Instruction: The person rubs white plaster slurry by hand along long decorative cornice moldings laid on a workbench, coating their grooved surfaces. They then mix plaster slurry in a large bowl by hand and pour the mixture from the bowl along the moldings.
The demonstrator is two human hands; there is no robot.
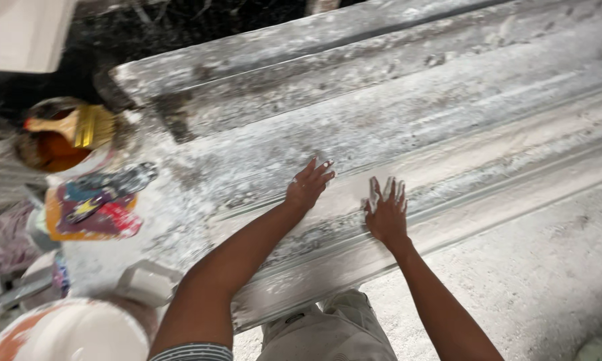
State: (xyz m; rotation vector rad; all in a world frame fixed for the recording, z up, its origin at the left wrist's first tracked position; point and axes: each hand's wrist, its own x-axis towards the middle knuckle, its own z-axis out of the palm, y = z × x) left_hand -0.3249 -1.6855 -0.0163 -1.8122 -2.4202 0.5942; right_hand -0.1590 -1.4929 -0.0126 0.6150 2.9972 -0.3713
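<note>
A long grey-white moulded slab [448,113] with ridges and grooves runs from lower left to upper right, dusted with white plaster. My left hand [309,185] lies flat on one of its ridges, fingers spread and whitened at the tips. My right hand [385,212] presses flat on the same ridge a little to the right, fingers spread and coated in white. Neither hand holds anything.
At the left stands a round container [47,144] of orange-brown liquid with a yellow-bristled brush [80,126] resting in it. Below lie a colourful wrapper [93,207], a pale lump [147,282] and a white bucket [67,334]. A white block [20,30] sits top left.
</note>
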